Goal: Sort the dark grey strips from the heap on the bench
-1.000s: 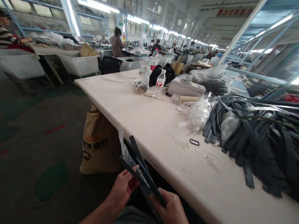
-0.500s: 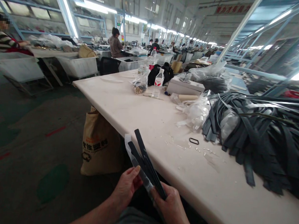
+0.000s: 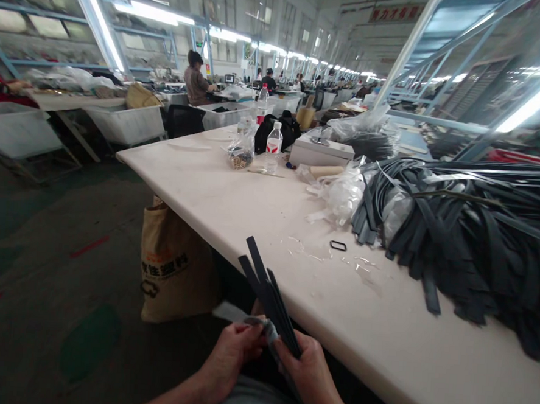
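Right hand (image 3: 308, 372) clamps a bundle of flat black straps (image 3: 268, 296) at its lower end, straps fanning up-left just off the edge of the long white worktable (image 3: 234, 194). Left hand (image 3: 233, 358) pinches a clear film strip (image 3: 233, 313) at the bundle's base. Tan bag (image 3: 172, 269) under the table carries dark printed characters, unreadable. Clear water bottle (image 3: 272, 148) has a red-white label, text too small.

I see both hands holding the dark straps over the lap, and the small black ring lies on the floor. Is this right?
Not quite. The head view shows the small black ring on the white table, not the floor. Both the left hand and right hand do hold the dark straps.
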Action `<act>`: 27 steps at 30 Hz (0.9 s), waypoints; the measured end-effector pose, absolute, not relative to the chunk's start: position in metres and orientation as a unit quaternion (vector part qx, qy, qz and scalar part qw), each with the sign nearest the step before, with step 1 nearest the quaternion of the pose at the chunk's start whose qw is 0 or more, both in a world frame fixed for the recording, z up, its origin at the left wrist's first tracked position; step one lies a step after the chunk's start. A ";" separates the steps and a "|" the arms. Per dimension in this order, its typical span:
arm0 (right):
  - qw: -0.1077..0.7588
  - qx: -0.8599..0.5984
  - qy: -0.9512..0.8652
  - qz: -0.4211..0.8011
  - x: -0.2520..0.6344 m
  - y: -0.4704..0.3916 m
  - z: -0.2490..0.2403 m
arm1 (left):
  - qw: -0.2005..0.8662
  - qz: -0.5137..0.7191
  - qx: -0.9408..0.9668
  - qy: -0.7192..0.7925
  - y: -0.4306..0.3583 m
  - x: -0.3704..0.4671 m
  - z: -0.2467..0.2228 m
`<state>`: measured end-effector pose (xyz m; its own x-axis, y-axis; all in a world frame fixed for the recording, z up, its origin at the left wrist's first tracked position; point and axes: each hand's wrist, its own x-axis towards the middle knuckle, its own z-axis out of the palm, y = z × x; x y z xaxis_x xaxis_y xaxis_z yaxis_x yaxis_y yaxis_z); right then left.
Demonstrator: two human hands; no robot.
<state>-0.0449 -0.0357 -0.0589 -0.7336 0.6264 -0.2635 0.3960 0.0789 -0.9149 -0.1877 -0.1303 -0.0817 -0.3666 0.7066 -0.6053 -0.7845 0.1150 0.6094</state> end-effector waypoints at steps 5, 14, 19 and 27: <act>0.077 -0.341 -0.667 0.658 -0.042 -0.035 -0.053 | 0.540 0.665 -0.015 0.515 -0.128 -0.193 -0.083; 0.128 -0.354 -0.684 0.625 -0.047 -0.038 -0.059 | 0.592 0.655 0.038 0.467 -0.125 -0.173 -0.072; 0.139 -0.348 -0.690 0.620 -0.043 -0.037 -0.064 | 0.587 0.661 0.050 0.464 -0.117 -0.184 -0.070; 0.141 -0.361 -0.711 0.587 -0.039 -0.037 -0.071 | 0.576 0.649 0.010 0.498 -0.118 -0.183 -0.081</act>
<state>-0.0393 -0.0371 -0.0708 -0.6995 0.6789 -0.2233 0.3479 0.0505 -0.9362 -0.1826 -0.1180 -0.0813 -0.3367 0.7574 -0.5595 -0.7367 0.1581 0.6574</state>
